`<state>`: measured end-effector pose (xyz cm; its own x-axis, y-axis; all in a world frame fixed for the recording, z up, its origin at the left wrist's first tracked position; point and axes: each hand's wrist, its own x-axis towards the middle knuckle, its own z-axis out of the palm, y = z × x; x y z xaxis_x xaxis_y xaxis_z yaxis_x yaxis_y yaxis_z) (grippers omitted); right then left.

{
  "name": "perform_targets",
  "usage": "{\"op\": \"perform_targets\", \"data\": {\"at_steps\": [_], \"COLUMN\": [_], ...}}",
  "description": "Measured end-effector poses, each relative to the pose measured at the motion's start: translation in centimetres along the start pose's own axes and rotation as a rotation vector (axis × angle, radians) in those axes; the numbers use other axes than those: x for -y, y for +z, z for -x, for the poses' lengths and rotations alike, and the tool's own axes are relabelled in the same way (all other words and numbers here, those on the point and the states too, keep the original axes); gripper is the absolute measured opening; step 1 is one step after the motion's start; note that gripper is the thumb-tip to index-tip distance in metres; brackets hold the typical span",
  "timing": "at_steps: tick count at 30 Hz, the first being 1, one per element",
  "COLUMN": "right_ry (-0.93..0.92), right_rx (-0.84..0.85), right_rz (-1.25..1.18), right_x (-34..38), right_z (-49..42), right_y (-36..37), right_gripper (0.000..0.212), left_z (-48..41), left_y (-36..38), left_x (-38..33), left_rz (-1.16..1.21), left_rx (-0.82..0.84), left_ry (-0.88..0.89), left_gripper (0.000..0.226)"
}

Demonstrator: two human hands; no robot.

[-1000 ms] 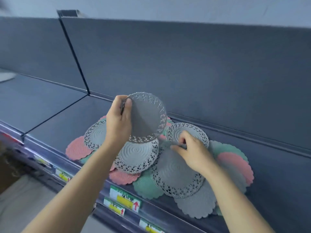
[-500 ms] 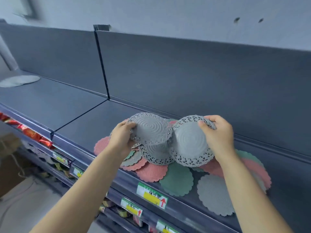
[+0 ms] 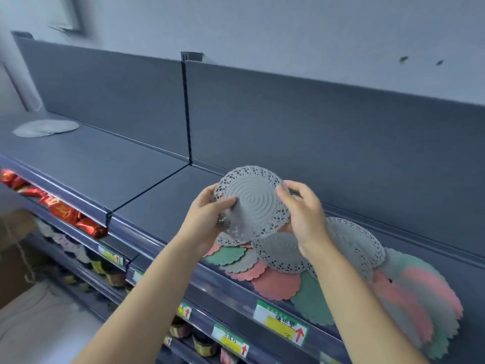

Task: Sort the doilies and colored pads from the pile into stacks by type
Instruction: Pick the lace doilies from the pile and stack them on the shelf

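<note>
While both hands are up off the shelf (image 3: 118, 164) with a grey lace doily (image 3: 252, 203) between them, most of the sorting looks undone to me. The left hand (image 3: 210, 216) grips the doily's left edge, thumb on the front, and the right hand (image 3: 301, 214) pinches the right edge. Might be more than one layered in there, can't tell.

It's held in the air just above the pile (image 3: 288, 271), which is a jumble at the near right of the shelf. It has more grey doilies (image 3: 354, 245) with pierced lacy rims and raised rings in the middle, mixed with pink pads (image 3: 278, 285) and green pads (image 3: 312, 300) that have scalloped edges and a finely ribbed face. Everything looks thin and floppy, maybe silicone.

The only thing resembling a finished stack is a flat grey round heap (image 3: 46, 128) far left on the shelf, so it's early days I'd say.
</note>
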<state>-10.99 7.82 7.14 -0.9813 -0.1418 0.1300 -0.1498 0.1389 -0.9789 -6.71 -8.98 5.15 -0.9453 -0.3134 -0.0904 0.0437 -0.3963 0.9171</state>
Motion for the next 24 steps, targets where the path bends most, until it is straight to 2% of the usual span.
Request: {"op": "perform_targets", "data": {"at_steps": [2,4,8,11,15,18,24], "right_ry": [-0.056,-0.028,0.037,0.035,0.037,-0.001,-0.154], "right_rx": [0.019,0.085,0.323,0.448,0.568,0.594,0.608], "right_rz": [0.13,0.181,0.038,0.012,-0.017,-0.046,-0.029], "right_x": [0.2,0.0,1.2,2.6,4.0,4.7,5.9], "right_z": [-0.6,-1.2,-1.4,-1.2,-2.4,-4.6,-13.0], "right_y": [4.2,7.9,21.7,31.6,41.1,46.9,59.1], "right_gripper": [0.04,0.045,0.042,0.042,0.047,0.05,0.029], "left_z": [0.4,0.4,0.3,0.1,-0.4,-2.7,-12.3], "left_y": [-3.9,-7.6,-19.9,-28.2,-36.6,-41.9,-50.8], "left_x": [-1.5,-2.9,-8.6,-12.0,-15.3,-17.0,-20.2], "left_rz": [-0.192,-0.364,-0.564,-0.677,-0.721,-0.738,-0.68], "left_rx": [-0.068,-0.118,-0.293,-0.433,-0.568,-0.63,-0.763], "left_ry": [0.077,0.122,0.223,0.235,0.184,0.154,0.257], "left_gripper": [0.045,0.048,0.057,0.063,0.065,0.062,0.054]}}
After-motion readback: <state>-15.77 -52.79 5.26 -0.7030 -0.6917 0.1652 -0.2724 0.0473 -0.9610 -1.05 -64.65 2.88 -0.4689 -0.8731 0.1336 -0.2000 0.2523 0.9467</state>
